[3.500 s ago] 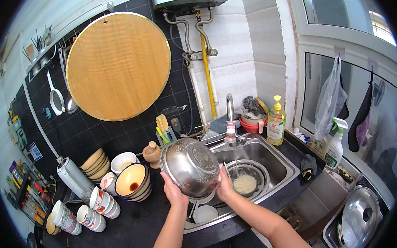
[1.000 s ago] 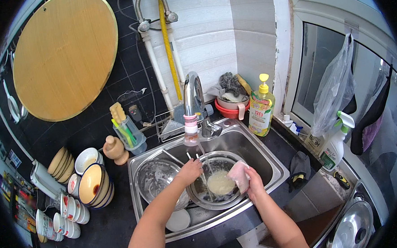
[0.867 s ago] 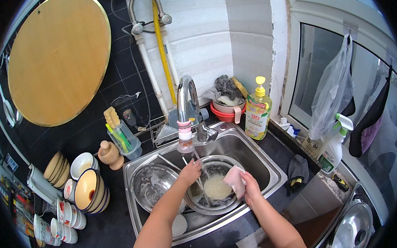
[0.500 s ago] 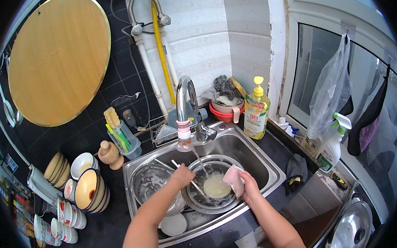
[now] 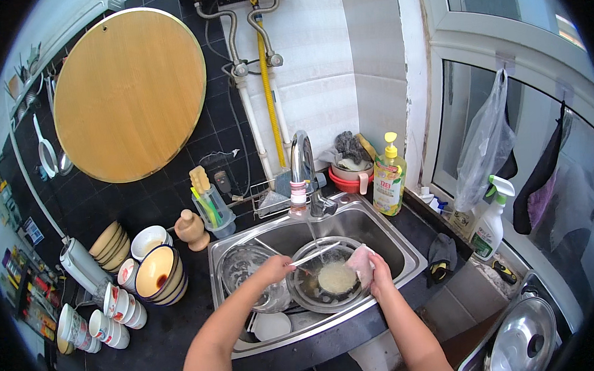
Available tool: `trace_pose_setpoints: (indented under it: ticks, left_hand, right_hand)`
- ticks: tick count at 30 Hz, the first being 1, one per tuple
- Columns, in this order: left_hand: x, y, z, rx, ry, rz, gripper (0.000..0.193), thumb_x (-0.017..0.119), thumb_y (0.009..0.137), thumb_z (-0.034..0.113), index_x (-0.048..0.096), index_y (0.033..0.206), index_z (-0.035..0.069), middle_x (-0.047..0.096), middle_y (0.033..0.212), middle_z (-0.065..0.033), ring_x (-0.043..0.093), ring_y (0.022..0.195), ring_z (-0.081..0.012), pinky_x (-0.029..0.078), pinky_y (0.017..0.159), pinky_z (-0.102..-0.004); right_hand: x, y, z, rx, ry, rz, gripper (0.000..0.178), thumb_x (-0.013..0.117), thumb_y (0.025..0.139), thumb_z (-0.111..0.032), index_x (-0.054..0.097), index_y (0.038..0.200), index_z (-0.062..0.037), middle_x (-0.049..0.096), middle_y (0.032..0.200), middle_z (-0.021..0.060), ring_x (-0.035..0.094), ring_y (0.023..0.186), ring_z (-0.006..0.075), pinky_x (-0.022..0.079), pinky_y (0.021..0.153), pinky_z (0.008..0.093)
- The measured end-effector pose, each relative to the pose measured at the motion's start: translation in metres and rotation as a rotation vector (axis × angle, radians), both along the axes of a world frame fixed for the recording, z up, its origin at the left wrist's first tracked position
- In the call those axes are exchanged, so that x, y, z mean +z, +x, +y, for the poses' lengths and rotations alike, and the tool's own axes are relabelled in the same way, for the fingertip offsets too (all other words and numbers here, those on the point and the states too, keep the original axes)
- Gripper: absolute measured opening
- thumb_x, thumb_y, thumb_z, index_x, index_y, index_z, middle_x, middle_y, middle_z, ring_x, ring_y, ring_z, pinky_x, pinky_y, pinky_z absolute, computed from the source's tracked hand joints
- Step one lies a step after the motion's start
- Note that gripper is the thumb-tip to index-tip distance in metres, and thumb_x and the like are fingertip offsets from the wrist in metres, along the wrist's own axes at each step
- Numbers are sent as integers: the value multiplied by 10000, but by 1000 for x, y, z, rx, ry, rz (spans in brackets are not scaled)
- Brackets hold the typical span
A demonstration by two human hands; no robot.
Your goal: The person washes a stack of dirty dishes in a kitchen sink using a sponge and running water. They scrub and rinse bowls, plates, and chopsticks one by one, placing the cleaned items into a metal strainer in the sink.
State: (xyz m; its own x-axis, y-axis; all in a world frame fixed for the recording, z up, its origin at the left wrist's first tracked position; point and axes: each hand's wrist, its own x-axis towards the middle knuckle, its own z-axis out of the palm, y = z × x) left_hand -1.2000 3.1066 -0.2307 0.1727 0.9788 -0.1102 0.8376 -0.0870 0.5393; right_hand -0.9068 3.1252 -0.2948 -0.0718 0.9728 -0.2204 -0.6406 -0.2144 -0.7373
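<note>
Over the sink [image 5: 228,350], my left hand [image 5: 274,268] is closed on a slender white stick-like utensil [image 5: 317,253]; its exact kind is unclear. The utensil points right, under the thin stream from the faucet [image 5: 300,160]. My right hand [image 5: 380,275] grips a pink cloth [image 5: 361,263] at the right rim of a metal basin [image 5: 317,310]. Cloudy, pale yellowish water [image 5: 337,278] lies in this basin. Left of it is a second, sudsy basin [image 5: 238,272], partly behind my left forearm. A small white dish [image 5: 272,326] sits low in the sink.
Stacked bowls [image 5: 155,273] and cups [image 5: 119,308] stand on the counter at left, near a wooden pestle-shaped piece [image 5: 190,230] and a utensil holder [image 5: 217,216]. A soap pump bottle [image 5: 389,184] and red bowl [image 5: 350,183] stand behind the sink. A spray bottle [image 5: 489,226] is at right.
The white utensil has swung from pointing down into the basin to lying nearly level under the water. The pink cloth stays in my right hand. The whole view has shifted.
</note>
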Motion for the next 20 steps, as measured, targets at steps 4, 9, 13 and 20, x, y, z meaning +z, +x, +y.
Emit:
trace_pose_setpoints:
  ticks: [4,9,13,20]
  left_hand:
    - [-27,26,25,81,-306,-664,214,494,838,63,575,1035,36,572,718,-33,523,555,-104,462,473,-281]
    - [21,70,10,279,-334,-820,200,485,867,97,567,1040,42,570,782,-26,447,515,-79,380,401,-227]
    - [25,68,4,343,-340,-836,183,455,900,155,575,1011,72,550,771,-17,399,500,-65,317,385,-181]
    - [10,46,-50,334,-499,-1118,201,451,919,203,535,1058,85,519,742,-13,372,483,-55,315,358,-210]
  right_hand:
    - [-17,4,12,-37,26,-14,318,505,854,-232,508,1123,-62,563,1062,94,554,975,241,455,834,366]
    - [-16,4,14,-41,40,-33,286,500,858,-230,522,1094,-69,575,1028,93,560,956,238,462,822,368]
    - [-8,-1,7,-29,48,-49,279,500,863,-225,533,1086,-61,577,1029,83,548,967,222,449,825,346]
    - [19,-28,-18,20,581,-549,379,559,854,-219,487,1211,-111,551,1134,81,514,1043,193,370,935,316]
